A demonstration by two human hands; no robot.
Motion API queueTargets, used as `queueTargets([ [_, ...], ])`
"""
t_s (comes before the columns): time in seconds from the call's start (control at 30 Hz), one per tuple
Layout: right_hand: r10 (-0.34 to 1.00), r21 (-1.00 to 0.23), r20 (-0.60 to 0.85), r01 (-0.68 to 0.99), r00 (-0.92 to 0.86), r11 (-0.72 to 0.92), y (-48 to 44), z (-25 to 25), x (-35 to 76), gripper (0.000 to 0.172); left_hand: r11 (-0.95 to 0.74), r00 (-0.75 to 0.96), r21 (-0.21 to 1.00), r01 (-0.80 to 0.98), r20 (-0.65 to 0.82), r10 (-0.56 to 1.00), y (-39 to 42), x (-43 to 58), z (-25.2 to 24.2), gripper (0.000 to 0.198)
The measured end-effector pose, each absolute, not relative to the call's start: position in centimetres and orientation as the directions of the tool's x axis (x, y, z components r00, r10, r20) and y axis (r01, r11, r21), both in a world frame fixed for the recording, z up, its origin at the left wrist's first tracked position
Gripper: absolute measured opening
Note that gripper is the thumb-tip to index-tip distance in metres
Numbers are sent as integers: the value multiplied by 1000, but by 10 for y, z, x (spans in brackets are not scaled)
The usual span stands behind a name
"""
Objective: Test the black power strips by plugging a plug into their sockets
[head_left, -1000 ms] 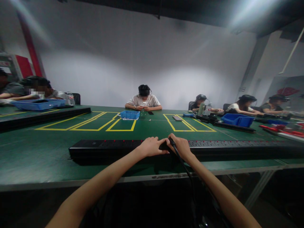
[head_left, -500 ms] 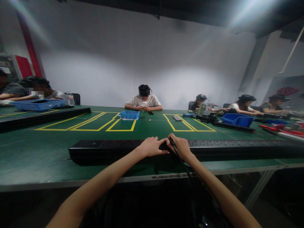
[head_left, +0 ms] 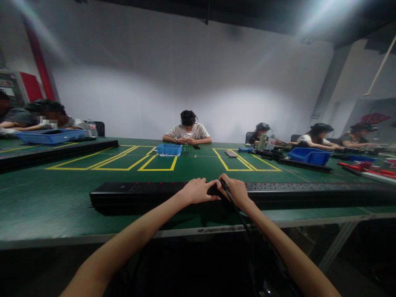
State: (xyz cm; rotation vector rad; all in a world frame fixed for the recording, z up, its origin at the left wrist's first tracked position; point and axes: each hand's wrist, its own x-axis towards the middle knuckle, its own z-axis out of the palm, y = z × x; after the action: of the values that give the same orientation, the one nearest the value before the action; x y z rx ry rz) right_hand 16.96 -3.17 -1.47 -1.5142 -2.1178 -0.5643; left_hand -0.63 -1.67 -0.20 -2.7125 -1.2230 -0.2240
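Observation:
A long black power strip [head_left: 123,196] with a row of sockets and small red dots lies lengthwise along the near side of the green table. My left hand [head_left: 198,191] clasps it near the middle, thumb along the near side and fingers over the top. Just to the right, my right hand [head_left: 236,190] is closed around a black power plug [head_left: 224,184] at the strip's top. From that plug a black cable [head_left: 243,220] runs down past the table edge toward my lap. The plug's front end is hidden by my fingers, so I cannot tell how deep it sits.
Yellow tape outlines [head_left: 157,169] mark the green table [head_left: 40,206]. Beyond the strip stand a light blue basket [head_left: 169,149] and a flat grey object [head_left: 230,154]. A blue bin [head_left: 309,156] is at the right, a blue tray [head_left: 51,137] at the left. Several people sit around the table.

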Motion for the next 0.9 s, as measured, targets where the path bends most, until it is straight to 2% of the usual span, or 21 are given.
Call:
queueTargets([
  [0.9,742,74,603,946,-294,315,-30,-17,171,29,-657,663,-107,746,209,719,-15,-7,-4,39],
])
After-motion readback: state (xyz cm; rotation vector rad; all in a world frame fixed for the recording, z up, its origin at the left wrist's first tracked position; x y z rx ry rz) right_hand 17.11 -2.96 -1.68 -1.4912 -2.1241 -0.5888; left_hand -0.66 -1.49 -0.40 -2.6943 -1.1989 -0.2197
